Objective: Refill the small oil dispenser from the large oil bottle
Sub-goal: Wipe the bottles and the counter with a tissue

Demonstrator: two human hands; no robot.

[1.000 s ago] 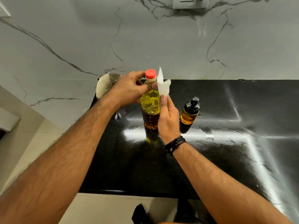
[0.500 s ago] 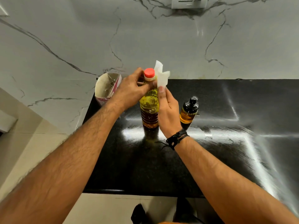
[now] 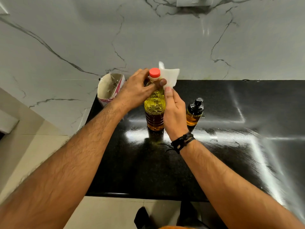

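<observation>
- Large oil bottle [image 3: 154, 107]: I see it upright on the black bench [image 3: 214, 162], long axis vertical, red cap [image 3: 154, 72] on; clear ribbed plastic, yellow oil above and darker amber toward the base.
- Left hand [image 3: 137, 91]: my left grip wraps the bottle's neck and shoulder from the left, just below the cap, thumb across the front.
- Right hand [image 3: 175, 113]: my right grip pinches a white tissue [image 3: 170, 76] between thumb and fingers; the tissue stands just right of the cap, touching or nearly touching the neck, I cannot tell which.
- Key relation: the cap lies directly above the left grip and just left of the tissue, so I judge the right hand better placed to turn it.
- Small oil dispenser [image 3: 194, 113]: upright on the bench just right of the right hand, black pump top on, amber oil in roughly its lower half.
- Open carton [image 3: 109, 87]: stands against the marble wall, left of the bottle.
</observation>
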